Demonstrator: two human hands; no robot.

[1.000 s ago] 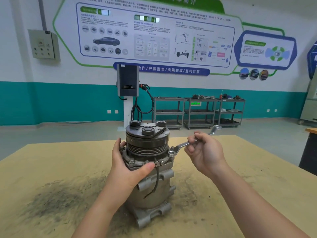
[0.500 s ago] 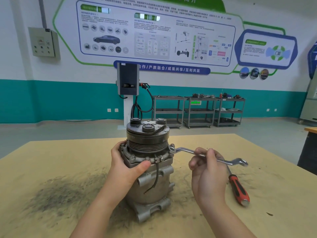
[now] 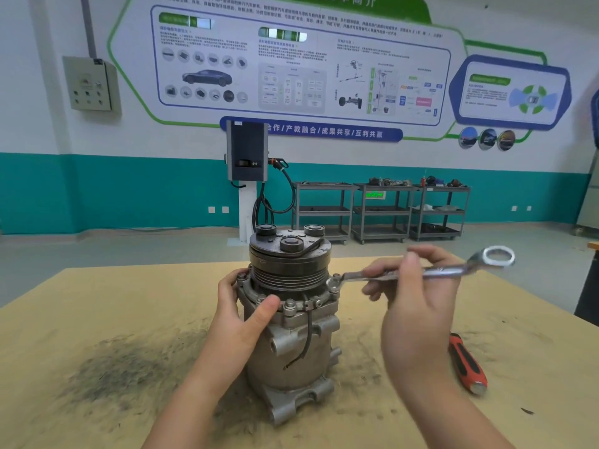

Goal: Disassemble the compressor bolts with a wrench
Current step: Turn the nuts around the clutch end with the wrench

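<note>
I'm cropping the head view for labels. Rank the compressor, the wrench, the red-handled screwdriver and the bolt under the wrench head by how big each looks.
1. compressor
2. wrench
3. red-handled screwdriver, partly hidden behind the right hand, so its rank below the wrench is unsure
4. bolt, smallest

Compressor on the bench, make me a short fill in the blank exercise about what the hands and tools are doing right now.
1. The left hand steadies the ____ on the table.
2. The right hand holds the wrench by its ____.
3. The wrench's near end sits on a ____ at the compressor's flange.
4. The screwdriver lying right of the compressor has a red and ____ handle.

Missing words: compressor; shaft; bolt; black
</note>
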